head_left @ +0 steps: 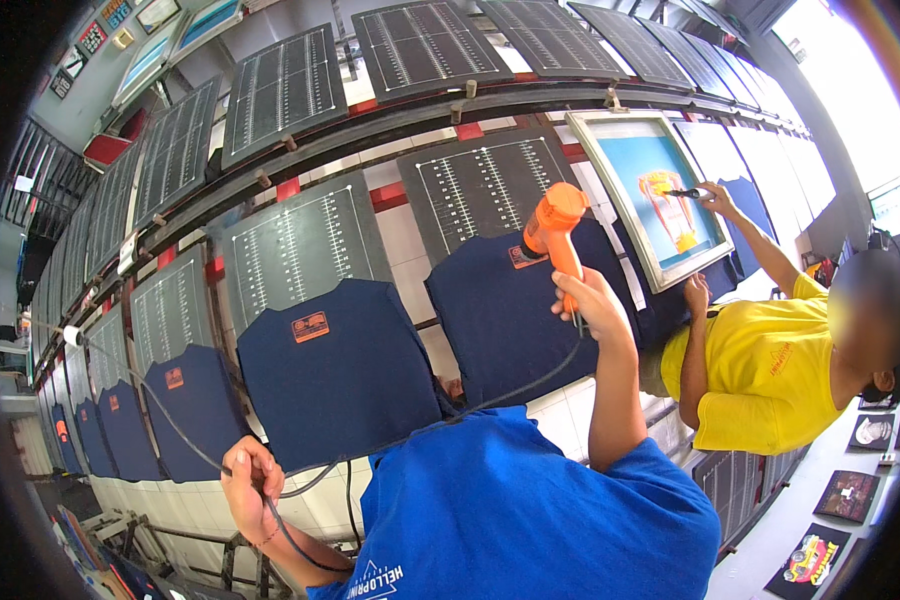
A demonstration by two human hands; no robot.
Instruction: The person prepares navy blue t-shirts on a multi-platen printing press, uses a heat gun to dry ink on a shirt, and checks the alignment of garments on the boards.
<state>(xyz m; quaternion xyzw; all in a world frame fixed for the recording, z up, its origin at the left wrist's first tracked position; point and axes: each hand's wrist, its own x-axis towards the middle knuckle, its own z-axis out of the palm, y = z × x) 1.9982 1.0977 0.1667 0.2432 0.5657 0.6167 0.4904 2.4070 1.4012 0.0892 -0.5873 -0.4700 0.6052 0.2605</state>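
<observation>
My right hand (598,308) grips the handle of an orange hair dryer (560,218). The dryer's nozzle end is over the small orange print (528,258) near the collar of a navy T-shirt (505,325); I cannot tell how far above it. At the lower left, my left hand (250,488) is closed around the grey power cable (180,428). That cable runs off to the far left and also across my front up to the dryer's handle. Left of the dryer, another navy T-shirt (335,385) with an orange print lies on its board.
Several dark printing boards (305,245) with white ruler marks line both sides of a long metal rail (370,118). On the right, a co-worker in a yellow shirt (770,370) holds a dark tool (682,193) over a framed printing screen (660,262) with orange ink.
</observation>
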